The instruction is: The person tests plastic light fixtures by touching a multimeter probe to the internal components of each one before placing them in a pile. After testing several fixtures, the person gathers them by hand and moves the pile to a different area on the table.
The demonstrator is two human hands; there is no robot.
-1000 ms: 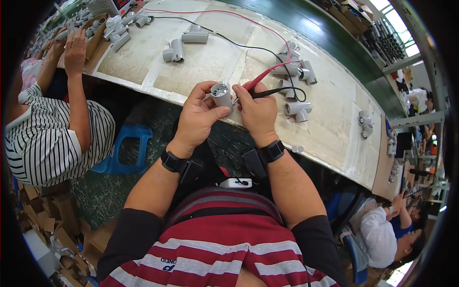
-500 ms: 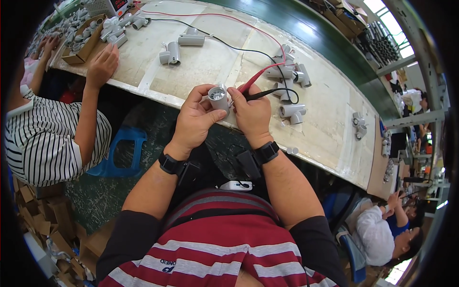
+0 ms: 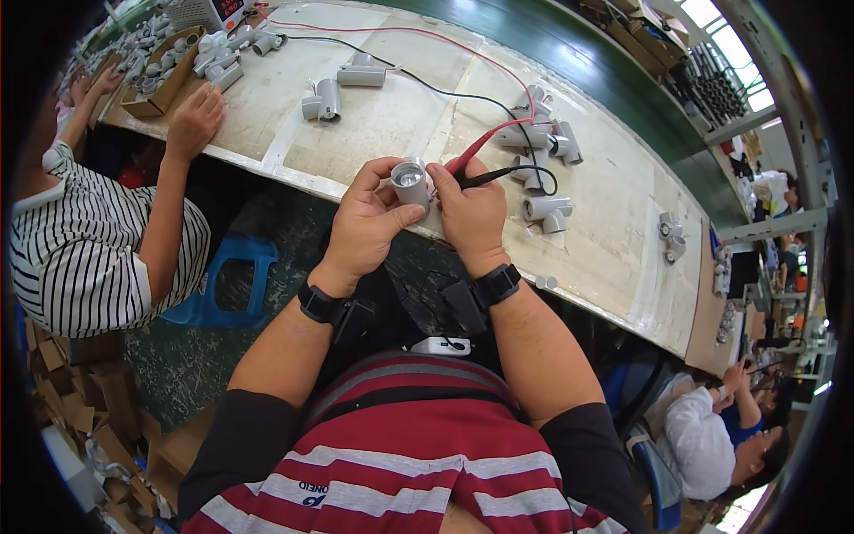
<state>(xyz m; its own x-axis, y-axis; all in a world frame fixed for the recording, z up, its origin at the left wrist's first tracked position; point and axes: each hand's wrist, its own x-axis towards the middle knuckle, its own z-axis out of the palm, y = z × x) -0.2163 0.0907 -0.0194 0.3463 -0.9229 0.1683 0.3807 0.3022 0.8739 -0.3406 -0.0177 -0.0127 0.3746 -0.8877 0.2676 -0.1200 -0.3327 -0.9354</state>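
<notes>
My left hand [image 3: 366, 222] is closed around a small grey cylindrical lamp head [image 3: 410, 189], its open end with a shiny round inside facing up toward me. Close beside it, my right hand [image 3: 471, 216] pinches a red test probe [image 3: 463, 158] and a black test probe [image 3: 485, 177]. Their tips are hidden by my fingers at the lamp's side, so the contact itself cannot be made out. A red lead [image 3: 427, 29] and a black lead [image 3: 418, 81] run back across the table to a power supply [image 3: 212, 12] with a lit red display.
Grey lamp heads with side pieces lie on the worktable [image 3: 356, 133], one pair [image 3: 324, 100] ahead of my left hand and a cluster [image 3: 543, 142] right of my hands. A cardboard box [image 3: 151, 102] holds grey parts. A co-worker's hand [image 3: 196, 120] rests at the left edge.
The lamp's inside now shows a brighter round middle. Both hands keep their grip almost in place; the whole view has shifted slightly.
</notes>
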